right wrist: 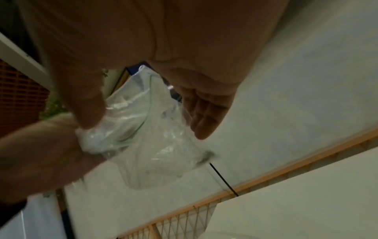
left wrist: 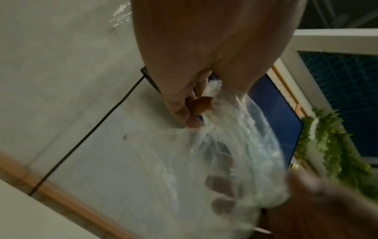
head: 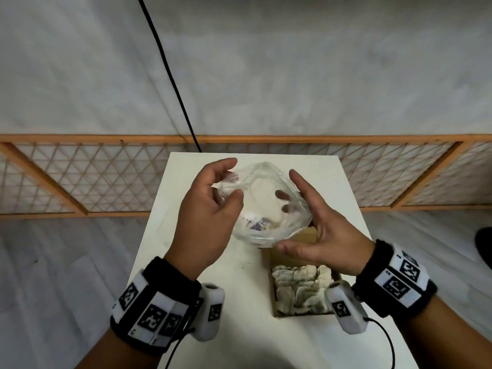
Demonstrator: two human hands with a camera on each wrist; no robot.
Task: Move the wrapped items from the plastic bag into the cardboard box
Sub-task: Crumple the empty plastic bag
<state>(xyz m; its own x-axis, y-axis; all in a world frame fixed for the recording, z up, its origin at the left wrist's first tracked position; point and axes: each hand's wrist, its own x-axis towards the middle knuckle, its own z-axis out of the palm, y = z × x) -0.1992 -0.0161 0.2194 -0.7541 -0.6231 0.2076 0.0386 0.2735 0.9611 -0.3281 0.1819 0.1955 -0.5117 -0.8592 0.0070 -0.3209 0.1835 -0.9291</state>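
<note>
Above the white table [head: 239, 342] I hold a clear plastic bag [head: 266, 187] between both hands. My left hand [head: 231, 179] pinches its left rim between thumb and fingers, which the left wrist view shows as a left hand [left wrist: 196, 103] on bunched plastic bag [left wrist: 235, 153]. My right hand [head: 287, 209] has fingers inside the bag's mouth and its thumb under the near edge. A white and purple wrapped item [head: 257, 222] lies low in the bag. The cardboard box [head: 306, 237] sits below my right hand, with several pale wrapped items [head: 300, 288] in it. In the right wrist view the bag [right wrist: 147, 137] hangs between thumb and fingers.
A black cable [head: 170, 75] runs down to the table's far edge. A wooden lattice panel [head: 80, 177] lies across the floor behind the table. Bare tabletop shows to the left of the box and in front of it.
</note>
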